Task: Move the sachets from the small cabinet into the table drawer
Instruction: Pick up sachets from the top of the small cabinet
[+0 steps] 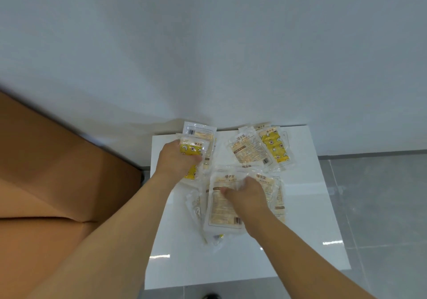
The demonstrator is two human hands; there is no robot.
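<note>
Several clear sachets with yellow or beige print lie spread on the glossy white top of the small cabinet [312,206]. My left hand [176,160] is closed around a yellow-printed sachet [188,149] near the back left of the top, over other sachets. My right hand [247,197] pinches the top of a beige sachet [221,206] in the middle pile. Two more sachets, a beige sachet [250,149] and a yellow sachet [276,147], lie apart at the back right. The table drawer is not in view.
A brown wooden table [46,171] fills the left side, its corner close to the cabinet. A white wall [208,44] stands directly behind. Grey floor tiles [381,194] lie to the right. A dark shoe tip [211,296] shows at the bottom.
</note>
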